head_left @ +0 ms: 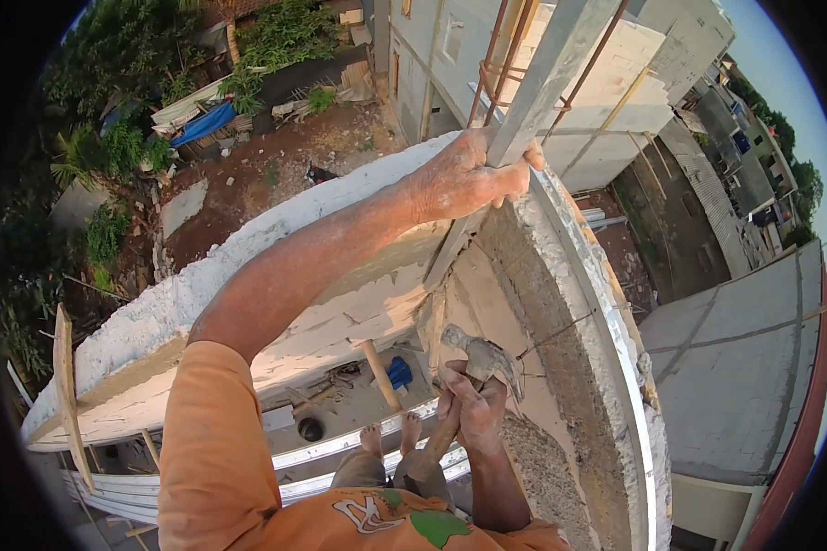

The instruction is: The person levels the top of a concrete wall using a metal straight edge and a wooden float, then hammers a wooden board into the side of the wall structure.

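My left hand (482, 174) reaches out across the wall corner, its fingers wrapped round a long grey bar (556, 78) that rises at a slant. The bar's lower part continues below the hand into the inner corner. Closer to my body, my right hand (478, 409) is closed round a claw hammer (489, 356), gripping it just under the head. Its wooden handle (443, 433) points back toward my shirt. The dusty hammer head is beside the inner face of the right wall.
A rough white-topped wall (156, 317) curves away left; another wall (560, 248) runs down the right, with a straight metal strip (606, 321) along it. Rusty reinforcing rods (498, 69) stand behind the bar. My bare feet (411, 430) are by white rails (317, 450). Outside, the ground lies far below.
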